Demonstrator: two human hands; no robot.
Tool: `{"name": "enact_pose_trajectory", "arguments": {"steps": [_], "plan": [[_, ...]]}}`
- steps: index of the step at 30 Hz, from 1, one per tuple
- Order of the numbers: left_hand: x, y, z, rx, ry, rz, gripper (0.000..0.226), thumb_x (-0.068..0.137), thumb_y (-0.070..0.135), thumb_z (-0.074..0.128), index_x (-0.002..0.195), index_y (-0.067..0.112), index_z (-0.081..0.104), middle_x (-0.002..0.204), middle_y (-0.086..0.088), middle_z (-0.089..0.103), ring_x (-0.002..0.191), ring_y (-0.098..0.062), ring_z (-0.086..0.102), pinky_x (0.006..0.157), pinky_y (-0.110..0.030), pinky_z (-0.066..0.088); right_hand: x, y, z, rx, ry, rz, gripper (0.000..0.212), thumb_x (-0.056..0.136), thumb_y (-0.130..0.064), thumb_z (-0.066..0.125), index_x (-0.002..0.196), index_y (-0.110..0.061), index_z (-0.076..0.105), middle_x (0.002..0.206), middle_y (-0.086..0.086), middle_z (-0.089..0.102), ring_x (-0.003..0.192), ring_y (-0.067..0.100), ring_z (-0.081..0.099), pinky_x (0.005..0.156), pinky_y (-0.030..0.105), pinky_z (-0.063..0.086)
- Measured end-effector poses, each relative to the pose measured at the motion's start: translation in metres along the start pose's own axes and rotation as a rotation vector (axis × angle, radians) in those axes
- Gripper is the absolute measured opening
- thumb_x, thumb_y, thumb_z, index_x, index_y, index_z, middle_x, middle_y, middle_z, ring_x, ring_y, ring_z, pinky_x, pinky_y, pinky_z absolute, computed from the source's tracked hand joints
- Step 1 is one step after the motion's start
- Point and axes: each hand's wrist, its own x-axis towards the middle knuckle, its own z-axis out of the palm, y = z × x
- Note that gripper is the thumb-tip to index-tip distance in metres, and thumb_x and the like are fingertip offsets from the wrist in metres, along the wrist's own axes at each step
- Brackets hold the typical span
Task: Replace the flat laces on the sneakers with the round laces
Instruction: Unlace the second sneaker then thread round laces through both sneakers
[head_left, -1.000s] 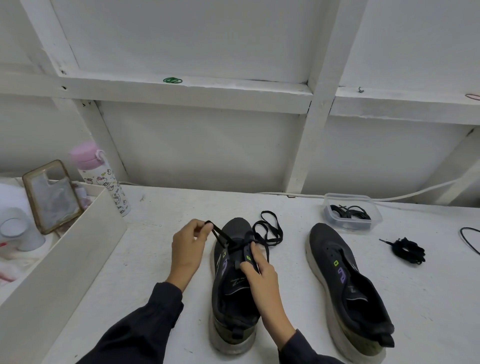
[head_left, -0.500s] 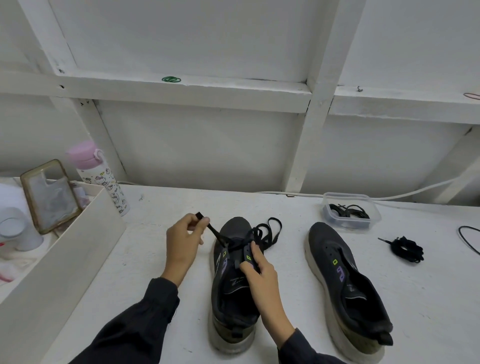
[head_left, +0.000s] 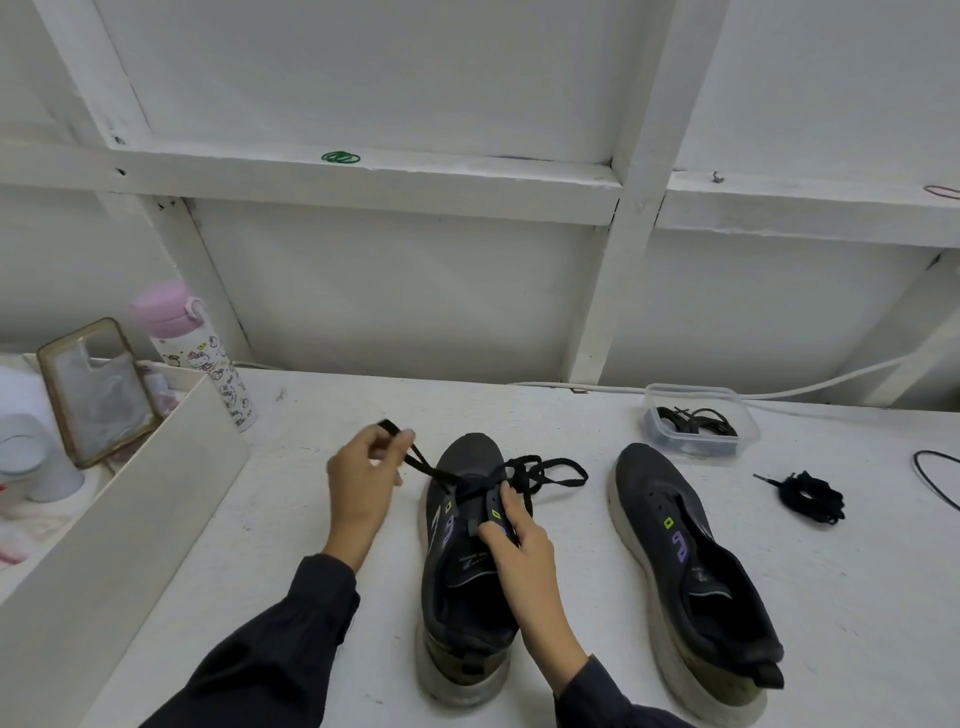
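Note:
Two dark grey sneakers lie on the white table. The left sneaker (head_left: 467, 561) carries a black flat lace (head_left: 550, 470) through its front eyelets. My left hand (head_left: 363, 478) pinches one end of that lace and holds it taut to the shoe's left. My right hand (head_left: 514, 540) grips the sneaker's right eyelet flap, thumb on the tongue. The right sneaker (head_left: 685, 571) has no lace in it. A coiled black lace bundle (head_left: 810, 496) lies to its right, and a clear plastic container (head_left: 698, 423) behind it holds more black laces.
A white box wall (head_left: 119, 530) stands along the left, with a phone case (head_left: 96, 389) and a white cup (head_left: 31, 457) inside. A pink-capped bottle (head_left: 202, 358) stands behind it. A white cable (head_left: 831, 382) runs along the wall, a black cord (head_left: 935, 478) at far right.
My left hand has drawn the lace end further out to the left and up. The loose lace loops by the toe have spread out to the right. My right hand stays on the eyelet flap.

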Motion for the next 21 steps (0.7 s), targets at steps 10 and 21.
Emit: {"name": "enact_pose_trajectory", "arguments": {"steps": [10, 21], "plan": [[-0.026, -0.016, 0.012, 0.031, -0.256, -0.11, 0.033, 0.073, 0.045, 0.082, 0.067, 0.015, 0.067, 0.056, 0.008, 0.062, 0.051, -0.007, 0.053, 0.058, -0.025, 0.05, -0.001, 0.0, 0.003, 0.022, 0.014, 0.004, 0.08, 0.07, -0.039, 0.054, 0.148, -0.026, 0.041, 0.141, -0.001, 0.054, 0.127, 0.014, 0.052, 0.106, 0.032, 0.045], [-0.006, -0.002, 0.001, -0.096, 0.038, -0.087, 0.025, 0.091, 0.029, 0.067, 0.077, 0.008, 0.061, 0.065, -0.003, 0.061, 0.044, -0.008, 0.049, 0.065, -0.034, 0.048, -0.001, 0.003, 0.003, 0.035, 0.027, -0.012, 0.081, 0.069, -0.04, 0.056, 0.147, -0.024, 0.041, 0.145, -0.006, 0.049, 0.134, 0.013, 0.045, 0.112, 0.039, 0.038]]}}
